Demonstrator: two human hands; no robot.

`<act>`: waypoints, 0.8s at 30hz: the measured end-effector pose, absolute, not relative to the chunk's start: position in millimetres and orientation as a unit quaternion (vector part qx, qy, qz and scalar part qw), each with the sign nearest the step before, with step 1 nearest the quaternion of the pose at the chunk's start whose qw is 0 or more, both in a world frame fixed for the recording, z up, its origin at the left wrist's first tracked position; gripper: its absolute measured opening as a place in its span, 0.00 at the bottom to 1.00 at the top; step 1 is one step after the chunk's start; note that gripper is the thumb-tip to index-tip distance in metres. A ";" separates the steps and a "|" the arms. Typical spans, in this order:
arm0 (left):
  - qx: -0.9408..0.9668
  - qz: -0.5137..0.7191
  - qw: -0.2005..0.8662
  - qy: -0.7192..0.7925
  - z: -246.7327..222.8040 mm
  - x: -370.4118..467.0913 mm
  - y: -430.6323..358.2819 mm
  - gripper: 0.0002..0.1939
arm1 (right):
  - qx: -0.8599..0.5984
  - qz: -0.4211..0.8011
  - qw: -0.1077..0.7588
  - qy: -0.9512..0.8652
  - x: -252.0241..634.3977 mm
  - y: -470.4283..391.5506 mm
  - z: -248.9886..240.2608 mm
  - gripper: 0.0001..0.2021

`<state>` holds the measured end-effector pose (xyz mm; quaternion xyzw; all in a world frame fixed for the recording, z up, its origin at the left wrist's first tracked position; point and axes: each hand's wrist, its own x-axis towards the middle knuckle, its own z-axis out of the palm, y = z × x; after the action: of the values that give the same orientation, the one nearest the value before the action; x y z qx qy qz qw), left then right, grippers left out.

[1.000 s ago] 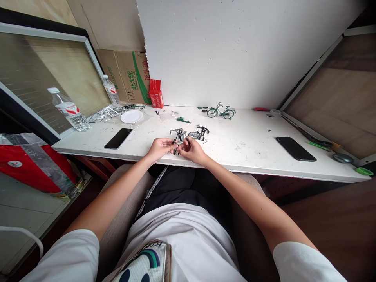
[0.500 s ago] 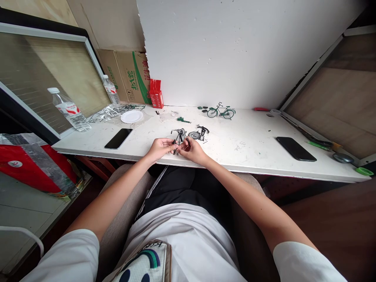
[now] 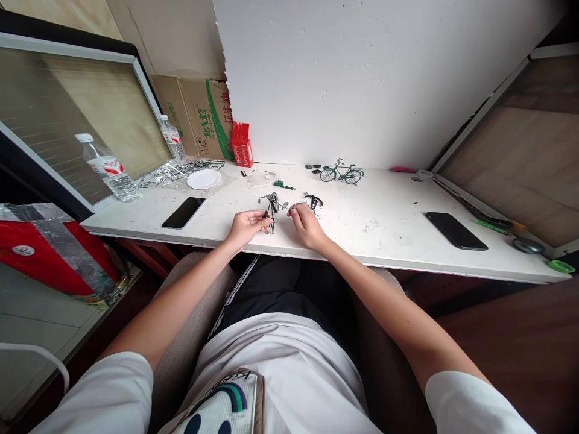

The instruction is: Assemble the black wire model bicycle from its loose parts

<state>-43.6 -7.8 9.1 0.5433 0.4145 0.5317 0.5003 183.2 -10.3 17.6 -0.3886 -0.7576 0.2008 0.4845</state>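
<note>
My left hand (image 3: pixel 246 228) is closed on a black model bicycle frame (image 3: pixel 272 211), pinching it between thumb and fingertips above the white table. The frame stands tilted, with handlebars and a wheel at its top end. To its right, my right hand (image 3: pixel 306 226) is apart from the frame, fingers pinched together over the loose wheel lying there, which they mostly hide. What those fingers hold, if anything, I cannot make out. A small thin grey part (image 3: pixel 284 205) shows by the fingertips. Beyond the right hand lie loose black bicycle parts (image 3: pixel 313 202).
A finished green model bicycle (image 3: pixel 341 173) stands at the back of the table (image 3: pixel 375 241), with a green part (image 3: pixel 284 185) nearer. Phones (image 3: pixel 183 213) (image 3: pixel 456 230) lie at both sides. Left are a white plate (image 3: pixel 204 179), water bottles (image 3: pixel 111 169) and a red box (image 3: pixel 242 146).
My right hand has left the frame and moved right, over the loose wheel. My left hand stays in place, and the frame in it has turned a little more upright.
</note>
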 end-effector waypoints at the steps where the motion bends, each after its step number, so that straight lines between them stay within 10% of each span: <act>1: 0.542 0.538 0.495 0.414 7.3 -43.4 -6.8 0.33 | -0.385 0.192 0.486 -0.761 185.4 -7.6 17.1 0.27; 24: 0.547 0.558 0.476 0.403 4.0 -41.4 -5.6 0.32 | -0.353 0.148 0.511 -0.770 187.8 -8.5 17.8 0.22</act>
<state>-41.4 -5.6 4.0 0.5472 0.4028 0.5581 0.4763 187.8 -8.5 17.8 -0.3529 -0.7697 0.1478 0.5111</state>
